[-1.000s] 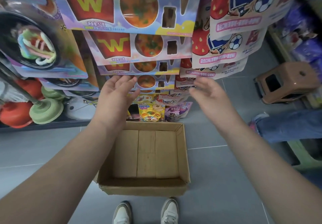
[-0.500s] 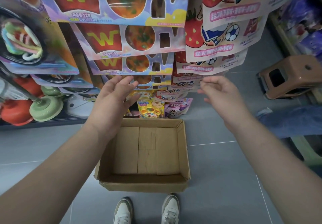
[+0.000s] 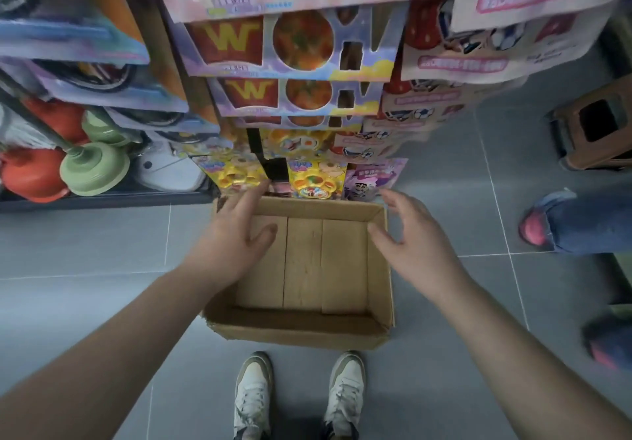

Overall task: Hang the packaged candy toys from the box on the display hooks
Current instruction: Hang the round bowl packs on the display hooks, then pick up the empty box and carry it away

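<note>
Over the box (image 3: 294, 332), left hand (image 3: 236, 234) and right hand (image 3: 410, 238) hover, fingers spread, holding nothing; box looks empty. Packaged candy toys (image 3: 294, 43) hang in rows on the display above. Likely light, stiff card, crushable blister: pinch the card's top edge.

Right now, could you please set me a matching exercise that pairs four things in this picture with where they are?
Things:
1. cardboard box
2. green plunger
3. brown stool
4. white shoes

Places:
A. on the low shelf at the left
B. on the floor, bottom middle of the view
C. on the floor, middle of the view, empty
D. on the floor at the far right

Pairs: 1-C, 2-A, 3-D, 4-B.
</note>
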Available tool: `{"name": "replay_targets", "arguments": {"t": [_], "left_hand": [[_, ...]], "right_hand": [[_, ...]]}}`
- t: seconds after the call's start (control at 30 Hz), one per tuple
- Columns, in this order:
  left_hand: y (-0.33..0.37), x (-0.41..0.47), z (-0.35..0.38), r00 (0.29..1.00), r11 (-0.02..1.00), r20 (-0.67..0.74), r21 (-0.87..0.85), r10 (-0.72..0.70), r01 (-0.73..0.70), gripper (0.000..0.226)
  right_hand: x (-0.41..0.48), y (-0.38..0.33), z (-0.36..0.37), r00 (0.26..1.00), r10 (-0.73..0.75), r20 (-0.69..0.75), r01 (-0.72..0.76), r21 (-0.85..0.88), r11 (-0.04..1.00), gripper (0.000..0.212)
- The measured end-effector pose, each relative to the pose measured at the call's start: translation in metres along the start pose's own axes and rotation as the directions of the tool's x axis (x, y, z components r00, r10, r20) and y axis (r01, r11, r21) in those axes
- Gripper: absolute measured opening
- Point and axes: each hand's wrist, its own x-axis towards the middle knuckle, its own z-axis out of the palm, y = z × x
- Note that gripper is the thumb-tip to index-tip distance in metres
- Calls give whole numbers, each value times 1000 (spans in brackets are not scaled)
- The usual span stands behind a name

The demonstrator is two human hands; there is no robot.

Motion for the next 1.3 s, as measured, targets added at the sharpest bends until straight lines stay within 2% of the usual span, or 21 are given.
{"name": "replay_targets", "arguments": {"t": [0.1,0.27,0.4,0.47,0.53,0.67,0.83,1.07,1.2,1.3], "left_hand": [[-48,4,25,995,993,44,81,-90,86,74],[-138,16,75,985,976,94,178,-145,127,79],[-198,24,120,988,931,109,359,-109,63,84],[-225,30,138,992,904,69,423,-106,67,88],[-250,36,151,990,885,-11,448,-138,128,93],[-287,46,170,958,883,-97,373,-270,286,98],[-304,53,177,954,871,-73,392,-291,296,93],[-291,25,154,965,877,-88,403,-247,261,96],[-271,-12,127,967,874,-58,418,-247,248,94],[-245,-45,90,966,880,-77,399,-247,256,95]], "right_hand": [[-1,33,38,999,32,-3,-32,-50,998,59],[-4,111,103,997,74,-4,-74,-158,985,56],[-7,173,151,994,101,-41,-108,-288,952,63],[-11,198,170,988,142,-53,-151,-328,932,68],[-15,220,185,981,182,-70,-195,-333,922,73],[-24,249,206,955,292,-41,-292,-270,917,82],[-29,259,214,946,325,3,-312,-279,908,100],[-40,240,194,934,343,-96,-356,-226,907,88],[-67,206,162,941,325,-97,-338,-203,919,89],[-91,173,126,958,258,-125,-280,-214,936,90]]}}
